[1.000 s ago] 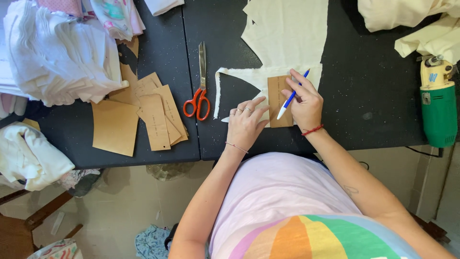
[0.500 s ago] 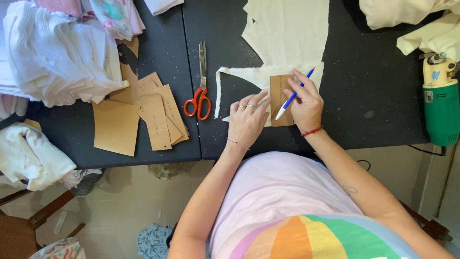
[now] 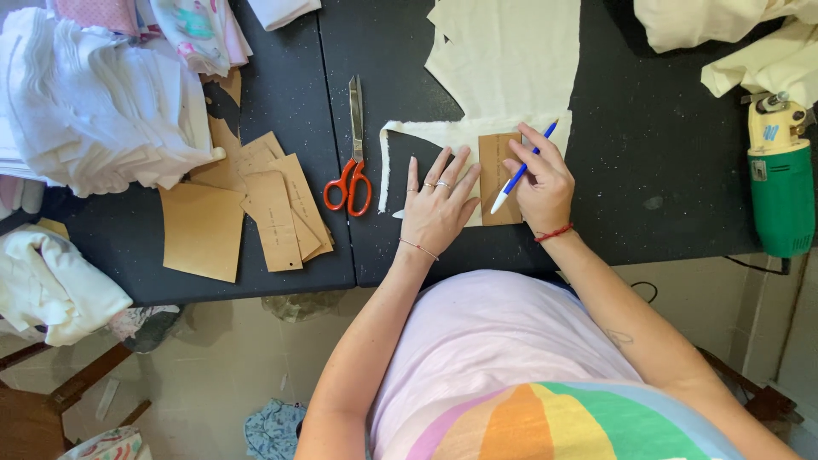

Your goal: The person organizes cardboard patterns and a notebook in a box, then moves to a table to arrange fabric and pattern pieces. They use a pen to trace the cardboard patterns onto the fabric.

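The left hand (image 3: 436,209) lies flat with its fingers spread, pressing down on a strip of cream cloth (image 3: 503,85) near the front edge of the dark counter (image 3: 648,170). Just beside it, the right hand (image 3: 541,183) pinches a blue and white pen (image 3: 517,175) between thumb and fingers, and the pen slants across a small brown cardboard pattern (image 3: 496,162) that rests on the cloth. The pattern lies between the two hands, touched by the fingertips of both. The cloth spreads away from the person toward the far edge of the counter, with a narrow arm of it running off to the left and bending down past the left hand. A pair of scissors with orange handles (image 3: 353,153) lies to the left of the cloth, blades pointing away from the person. Further left is a loose heap of more cardboard patterns (image 3: 243,213), and beyond that a stack of folded white cloth (image 3: 94,111). At the right end of the counter stands a green and cream electric cutter (image 3: 777,179), well apart from the hands, with more cream cloth bunched above it.
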